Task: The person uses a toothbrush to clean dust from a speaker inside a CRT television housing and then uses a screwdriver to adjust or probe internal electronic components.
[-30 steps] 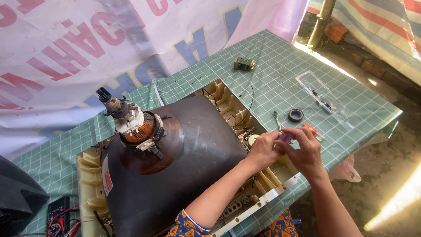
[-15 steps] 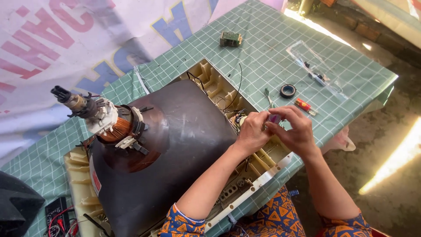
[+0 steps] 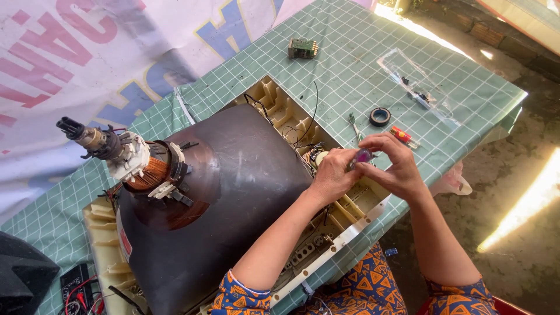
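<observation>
Both hands are pinched together on a small purple piece [image 3: 364,155], right over the corner of the beige TV frame [image 3: 280,108]. Left hand [image 3: 332,175] has its fingers curled round one side of it, right hand [image 3: 394,163] grips the other side with thumb and fingertips. Can't tell what the purple bit actually is, it's mostly hidden by the fingers.

Right next to the hands sits the big dark picture tube [image 3: 233,192], face down in the frame, neck sticking up at the left with the copper coil [image 3: 149,172] around it. Just past the right hand on the green checked cloth [image 3: 350,52]: a red screwdriver [image 3: 402,135], a roll of black tape [image 3: 380,116] and some tweezers [image 3: 354,125]. Further out there's a clear plastic bag [image 3: 420,87] and a small circuit board [image 3: 303,48]. A meter [image 3: 79,286] with red leads sits at the bottom left.
</observation>
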